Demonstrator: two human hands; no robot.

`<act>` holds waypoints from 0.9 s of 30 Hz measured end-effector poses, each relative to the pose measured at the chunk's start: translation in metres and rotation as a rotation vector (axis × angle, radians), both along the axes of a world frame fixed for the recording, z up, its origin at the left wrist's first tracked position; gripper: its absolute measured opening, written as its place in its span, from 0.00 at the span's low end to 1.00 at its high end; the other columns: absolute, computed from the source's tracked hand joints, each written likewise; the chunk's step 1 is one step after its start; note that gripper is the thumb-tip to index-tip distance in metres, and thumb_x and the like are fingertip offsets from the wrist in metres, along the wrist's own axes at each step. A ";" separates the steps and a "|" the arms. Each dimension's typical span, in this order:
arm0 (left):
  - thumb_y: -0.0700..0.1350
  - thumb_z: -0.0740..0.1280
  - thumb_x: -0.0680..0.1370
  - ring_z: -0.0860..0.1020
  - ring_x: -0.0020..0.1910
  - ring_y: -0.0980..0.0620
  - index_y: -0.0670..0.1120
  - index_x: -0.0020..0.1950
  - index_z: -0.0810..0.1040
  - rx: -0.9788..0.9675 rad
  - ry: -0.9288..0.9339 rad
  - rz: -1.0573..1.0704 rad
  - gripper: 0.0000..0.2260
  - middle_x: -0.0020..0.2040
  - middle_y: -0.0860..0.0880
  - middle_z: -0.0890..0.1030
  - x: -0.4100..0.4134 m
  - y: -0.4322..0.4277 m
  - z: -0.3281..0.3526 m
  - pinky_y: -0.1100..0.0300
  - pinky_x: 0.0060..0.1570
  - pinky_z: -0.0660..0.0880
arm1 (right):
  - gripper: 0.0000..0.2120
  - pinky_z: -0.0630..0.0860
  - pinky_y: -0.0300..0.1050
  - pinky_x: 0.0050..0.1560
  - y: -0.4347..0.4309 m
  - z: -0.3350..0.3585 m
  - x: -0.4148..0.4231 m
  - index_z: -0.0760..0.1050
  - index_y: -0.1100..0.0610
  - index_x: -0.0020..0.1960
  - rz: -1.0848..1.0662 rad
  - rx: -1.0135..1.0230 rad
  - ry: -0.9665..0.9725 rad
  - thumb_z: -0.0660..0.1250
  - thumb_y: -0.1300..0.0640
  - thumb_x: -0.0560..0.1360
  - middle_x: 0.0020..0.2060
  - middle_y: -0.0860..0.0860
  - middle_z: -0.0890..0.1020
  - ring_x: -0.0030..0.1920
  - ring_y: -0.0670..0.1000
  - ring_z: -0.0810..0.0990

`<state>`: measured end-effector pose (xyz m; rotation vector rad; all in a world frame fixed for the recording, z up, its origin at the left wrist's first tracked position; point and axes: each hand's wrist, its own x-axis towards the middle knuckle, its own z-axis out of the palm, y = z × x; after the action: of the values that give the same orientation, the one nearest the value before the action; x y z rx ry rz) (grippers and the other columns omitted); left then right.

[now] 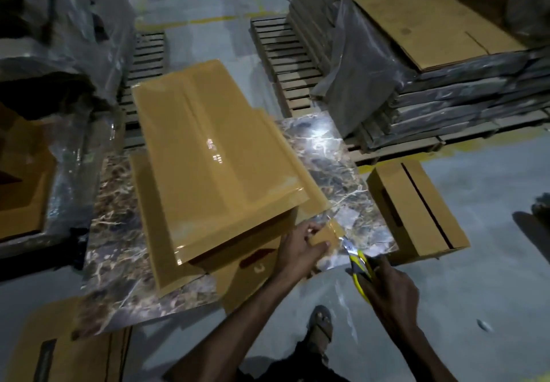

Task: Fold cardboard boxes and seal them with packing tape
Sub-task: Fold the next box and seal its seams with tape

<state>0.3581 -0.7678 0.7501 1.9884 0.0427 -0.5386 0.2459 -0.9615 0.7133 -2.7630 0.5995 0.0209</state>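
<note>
tape was pinched by the left hand at the box's five o'clock; severing with the right hand's gripped cutter seemed due.

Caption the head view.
Left hand pinches brown tape by the taped box; right hand holds a yellow cutter to it.

A taped cardboard box is seen on a marbled sheet — at its near right corner the tape end is pinched by the left hand and met by a yellow-handled cutter held in the right hand.
</note>
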 end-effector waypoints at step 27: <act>0.53 0.69 0.82 0.70 0.72 0.40 0.47 0.77 0.70 0.285 -0.004 -0.073 0.25 0.74 0.42 0.71 0.169 -0.159 -0.110 0.50 0.67 0.69 | 0.17 0.73 0.48 0.41 -0.125 -0.111 0.162 0.79 0.61 0.50 -0.126 0.173 0.170 0.75 0.47 0.75 0.46 0.58 0.81 0.47 0.61 0.82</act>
<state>0.5274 -0.9270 0.6396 2.2757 0.0466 -0.6015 0.4080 -1.0861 0.6019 -2.5677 0.7758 0.2686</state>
